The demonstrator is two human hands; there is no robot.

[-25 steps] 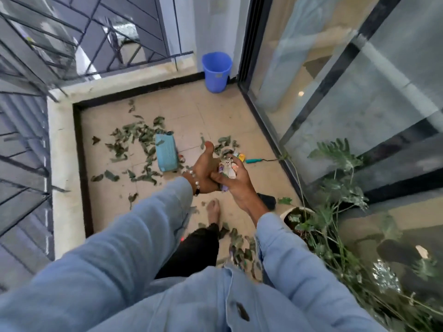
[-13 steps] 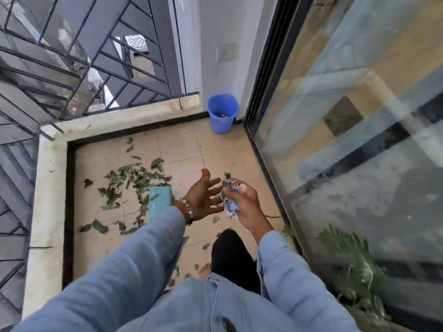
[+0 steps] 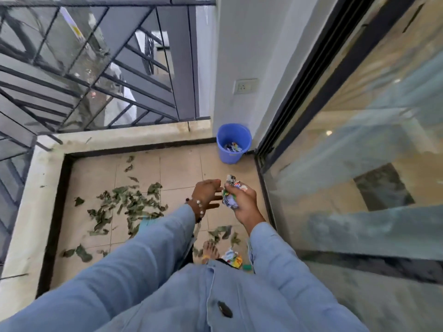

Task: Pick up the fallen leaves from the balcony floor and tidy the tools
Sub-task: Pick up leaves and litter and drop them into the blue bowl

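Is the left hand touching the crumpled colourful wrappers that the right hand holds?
Cannot tell. In the head view the left hand's straight fingertips reach the edge of the crumpled colourful wrappers gripped by the right hand, but blur hides any contact or gap.

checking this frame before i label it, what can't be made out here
All in the head view:
- Teal object: mostly hidden by the left sleeve; what it is can't be told.
- Blue bucket: contents too small to identify.
- Crumpled wrappers: print blurred, partly covered by the right hand.
- Wrapper on the floor: partly hidden by clothing.
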